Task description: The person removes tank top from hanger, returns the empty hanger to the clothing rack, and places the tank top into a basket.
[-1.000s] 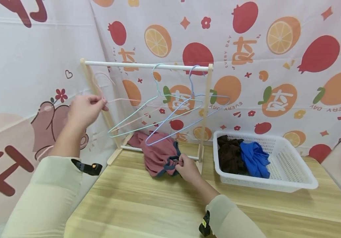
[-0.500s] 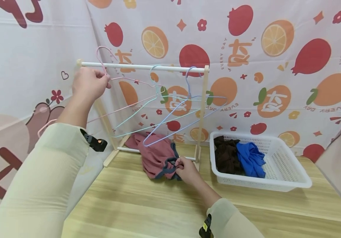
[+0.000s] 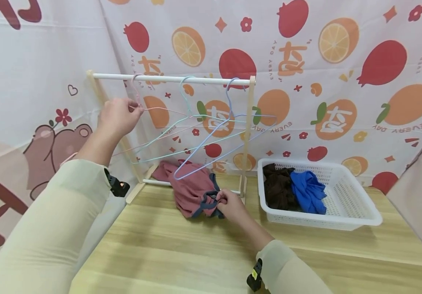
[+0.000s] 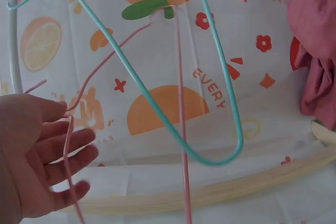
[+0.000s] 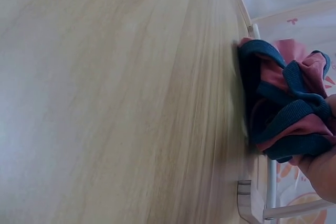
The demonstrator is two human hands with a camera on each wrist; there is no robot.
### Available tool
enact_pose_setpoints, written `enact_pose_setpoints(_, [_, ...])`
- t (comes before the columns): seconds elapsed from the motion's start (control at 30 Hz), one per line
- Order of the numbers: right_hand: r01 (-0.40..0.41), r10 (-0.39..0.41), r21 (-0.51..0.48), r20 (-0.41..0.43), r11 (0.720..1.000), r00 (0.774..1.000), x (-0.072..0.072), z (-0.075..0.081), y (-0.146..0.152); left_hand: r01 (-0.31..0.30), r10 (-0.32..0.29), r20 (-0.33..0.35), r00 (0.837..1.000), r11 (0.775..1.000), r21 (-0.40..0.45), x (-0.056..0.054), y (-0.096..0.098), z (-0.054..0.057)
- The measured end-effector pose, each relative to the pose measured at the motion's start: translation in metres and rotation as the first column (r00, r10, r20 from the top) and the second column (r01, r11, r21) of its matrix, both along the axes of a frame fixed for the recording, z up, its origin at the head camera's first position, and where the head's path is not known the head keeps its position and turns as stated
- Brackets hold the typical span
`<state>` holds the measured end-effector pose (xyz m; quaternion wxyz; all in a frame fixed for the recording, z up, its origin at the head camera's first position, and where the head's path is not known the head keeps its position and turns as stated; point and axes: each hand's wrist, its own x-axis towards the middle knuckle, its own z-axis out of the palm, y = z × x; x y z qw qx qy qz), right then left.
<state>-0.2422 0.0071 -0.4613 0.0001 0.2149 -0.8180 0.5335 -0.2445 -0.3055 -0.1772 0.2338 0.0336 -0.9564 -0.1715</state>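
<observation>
My left hand (image 3: 120,116) pinches a pink hanger (image 4: 181,93) near its neck with thumb and forefinger. Its other fingers are loosely spread in the left wrist view. The pink hook is at the white rail (image 3: 214,81) of a small wooden rack, near the rail's left part. Down on the tabletop, my right hand (image 3: 231,206) pinches the dark teal trim of a crumpled dusty-pink garment (image 3: 188,194). That garment lies partly across the rack's lower bar. A mint hanger (image 4: 137,85) and a blue hanger (image 3: 230,102) hang bare from the rail.
A white plastic basket (image 3: 350,222) stands right of the rack, holding a dark brown cloth (image 3: 278,190) and a blue cloth (image 3: 309,194). Printed fabric walls close in behind and to the left. The wooden tabletop (image 3: 181,253) extends in front of the rack.
My left hand raised the pink hanger above the rail, then lowered it so the hook sits at the rail. My right hand keeps its pinch on the garment, nearly still.
</observation>
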Motion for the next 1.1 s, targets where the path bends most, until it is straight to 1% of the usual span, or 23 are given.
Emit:
enact_pose_setpoints(0.07, [0.003,-0.003,-0.004,0.000,1.000,1.000,0.000,0.001,0.000,-0.033,0.033,-0.026,0.999,0.999,-0.005,0.006,0.002,-0.001])
enact_pose_setpoints(0.17, [0.005,-0.005,-0.015,-0.020,1.000,1.000,0.000,0.003,0.001,-0.083,0.090,-0.201,0.975,0.996,0.041,0.018,0.008,-0.002])
enact_pose_setpoints(0.2, [0.006,-0.007,-0.016,-0.028,1.000,1.000,0.000,0.004,0.001,-0.089,0.104,-0.282,0.954,0.994,0.068,0.024,0.011,-0.002])
enact_pose_setpoints(0.27, [0.010,-0.011,-0.023,-0.042,1.000,0.999,0.000,0.005,0.002,-0.058,0.110,-0.449,0.887,0.990,0.127,0.039,0.020,-0.004])
enact_pose_setpoints(0.37, [0.012,-0.014,-0.036,-0.046,0.999,0.999,0.001,0.007,0.002,0.057,0.048,-0.618,0.785,0.987,0.149,0.069,0.036,-0.010])
enact_pose_setpoints(0.4, [0.014,-0.016,-0.041,-0.047,0.999,0.999,0.001,0.007,0.003,0.111,-0.001,-0.641,0.767,0.985,0.131,0.079,0.042,-0.013])
enact_pose_setpoints(0.43, [0.015,-0.017,-0.048,-0.046,0.999,0.999,0.001,0.008,0.004,0.176,-0.066,-0.644,0.762,0.979,0.107,0.088,0.047,-0.017])
enact_pose_setpoints(0.5, [0.029,-0.031,-0.056,-0.040,0.998,0.999,0.001,0.009,0.004,0.336,-0.259,-0.584,0.769,0.941,0.026,0.104,0.055,-0.028])
enact_pose_setpoints(0.53, [0.035,-0.038,-0.060,-0.039,0.998,0.999,0.001,0.009,0.005,0.436,-0.381,-0.501,0.777,0.900,-0.009,0.110,0.059,-0.034])
enact_pose_setpoints(0.57, [0.041,-0.043,-0.064,-0.037,0.997,0.998,0.001,0.009,0.005,0.545,-0.511,-0.383,0.770,0.838,-0.024,0.115,0.062,-0.040])
enact_pose_setpoints(0.6, [0.044,-0.046,-0.069,-0.035,0.997,0.998,0.002,0.010,0.005,0.648,-0.632,-0.237,0.738,0.761,-0.014,0.119,0.064,-0.047])
enact_pose_setpoints(0.63, [0.050,-0.052,-0.072,-0.031,0.996,0.998,0.001,0.011,0.006,0.725,-0.722,-0.076,0.688,0.688,0.025,0.119,0.067,-0.055])
enact_pose_setpoints(0.67, [0.058,-0.060,-0.076,-0.025,0.995,0.998,0.001,0.011,0.006,0.774,-0.776,0.077,0.626,0.630,0.066,0.118,0.069,-0.064])
enact_pose_setpoints(0.7, [0.063,-0.065,-0.080,-0.022,0.995,0.998,0.000,0.013,0.007,0.797,-0.798,0.210,0.565,0.593,0.111,0.115,0.072,-0.075])
enact_pose_setpoints(0.73, [0.066,-0.067,-0.092,-0.011,0.994,0.998,0.000,0.013,0.008,0.801,-0.796,0.314,0.518,0.580,0.148,0.110,0.074,-0.087])
enact_pose_setpoints(0.77, [0.070,-0.070,-0.102,-0.001,0.992,0.998,-0.001,0.014,0.008,0.799,-0.783,0.385,0.489,0.579,0.163,0.104,0.075,-0.100])
enact_pose_setpoints(0.8, [0.074,-0.073,-0.115,0.012,0.991,0.997,-0.001,0.015,0.009,0.794,-0.765,0.421,0.488,0.589,0.151,0.096,0.076,-0.116])
enact_pose_setpoints(0.83, [0.077,-0.074,-0.127,0.023,0.989,0.997,-0.001,0.015,0.010,0.780,-0.740,0.428,0.519,0.615,0.116,0.087,0.077,-0.132])
enact_pose_setpoints(0.9, [0.082,-0.076,-0.154,0.049,0.985,0.996,-0.002,0.017,0.011,0.742,-0.690,0.358,0.629,0.671,-0.012,0.068,0.075,-0.166])
enact_pose_setpoints(0.97, [0.087,-0.073,-0.181,0.080,0.980,0.994,-0.002,0.018,0.012,0.664,-0.626,0.229,0.745,0.730,-0.163,0.048,0.070,-0.198])
enact_pose_setpoints(1.0, [0.088,-0.070,-0.196,0.096,0.977,0.993,-0.002,0.019,0.012,0.611,-0.589,0.161,0.792,0.756,-0.234,0.039,0.067,-0.212])
enact_pose_setpoints(1.03, [0.091,-0.069,-0.209,0.110,0.974,0.992,-0.001,0.019,0.013,0.559,-0.555,0.103,0.826,0.778,-0.287,0.030,0.064,-0.224])
enact_pose_setpoints(1.1, [0.100,-0.067,-0.240,0.143,0.966,0.988,0.000,0.022,0.013,0.491,-0.516,0.032,0.856,0.792,-0.364,0.014,0.057,-0.243])
